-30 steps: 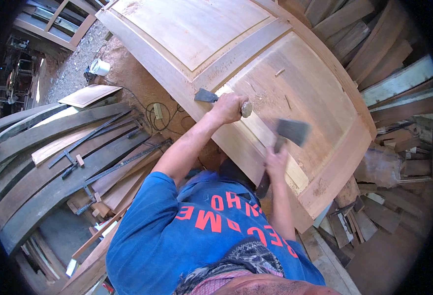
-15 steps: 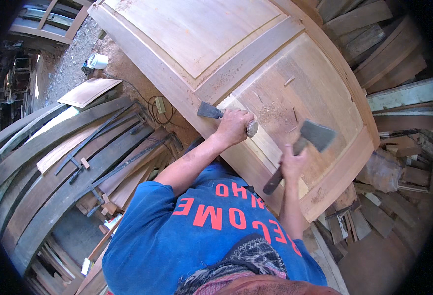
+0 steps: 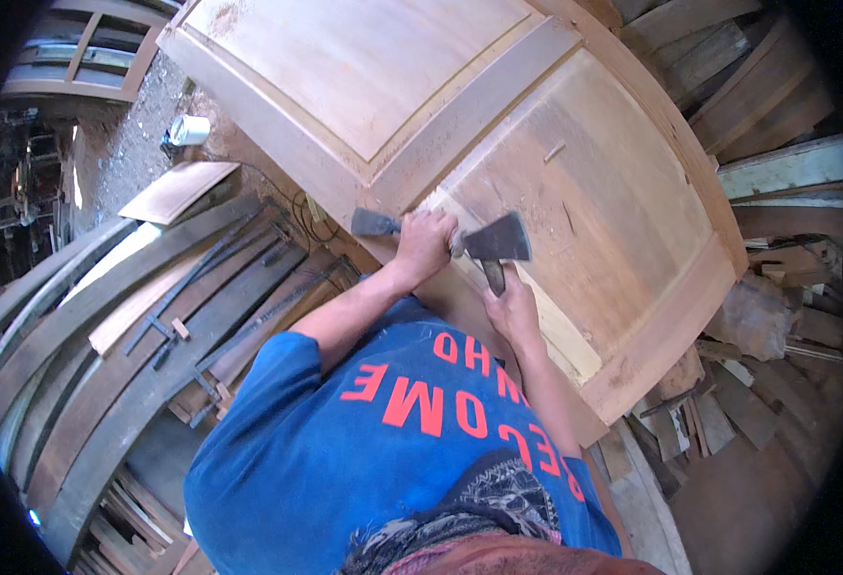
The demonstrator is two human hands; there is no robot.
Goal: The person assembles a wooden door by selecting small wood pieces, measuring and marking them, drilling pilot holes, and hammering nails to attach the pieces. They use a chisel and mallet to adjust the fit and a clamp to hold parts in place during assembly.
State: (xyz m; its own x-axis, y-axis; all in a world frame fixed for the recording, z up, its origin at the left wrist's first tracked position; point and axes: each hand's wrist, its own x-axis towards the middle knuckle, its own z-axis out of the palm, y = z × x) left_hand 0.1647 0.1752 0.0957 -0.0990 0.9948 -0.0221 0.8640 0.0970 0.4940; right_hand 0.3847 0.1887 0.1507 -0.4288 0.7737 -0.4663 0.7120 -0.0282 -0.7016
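My left hand (image 3: pixel 423 247) is closed round the handle of a chisel, whose broad flat metal blade (image 3: pixel 374 222) points left over the edge of a wooden door (image 3: pixel 479 123). In my right hand (image 3: pixel 514 309) is the handle of a hatchet (image 3: pixel 500 238). The back of its dark head is at the butt of the chisel handle, touching or nearly so. Beneath both hands runs a pale wood strip (image 3: pixel 560 331) along the door's recessed panel. Where the chisel's edge meets wood, if anywhere, I cannot make out.
Wood chips (image 3: pixel 555 150) lie on the door. Curved boards (image 3: pixel 86 412) are stacked at the left, with bar clamps (image 3: pixel 168 326) on top. A white bucket (image 3: pixel 190 130) stands on the ground beyond. Offcuts (image 3: pixel 738 402) are piled at the right.
My right hand has swung the hatchet left, bringing its head to the chisel's butt. My left hand and the chisel have shifted slightly left.
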